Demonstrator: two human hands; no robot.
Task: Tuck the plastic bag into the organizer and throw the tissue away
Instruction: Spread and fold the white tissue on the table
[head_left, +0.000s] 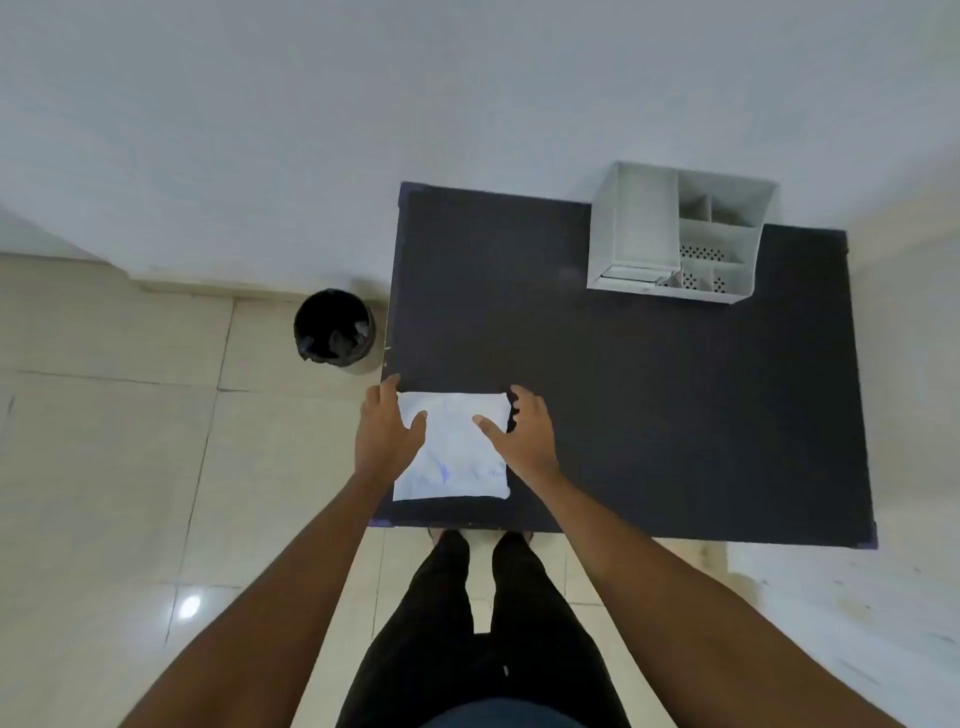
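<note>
A flat white plastic bag (453, 457) with faint blue print lies on the near left corner of the dark table (649, 395). My left hand (387, 431) rests on the bag's left edge, fingers spread, thumb on the bag. My right hand (519, 431) rests on its right edge, fingers apart, thumb pointing onto the bag. Neither hand has lifted it. A white organizer (680, 234) with several compartments stands at the table's far right. A black-lined bin (335, 328) sits on the floor left of the table. No tissue is visible.
The table stands against a white wall (467, 93). Beige floor tiles (114, 467) spread to the left. My legs in dark trousers (483, 613) stand at the table's near edge. A pale surface (841, 613) lies at the lower right.
</note>
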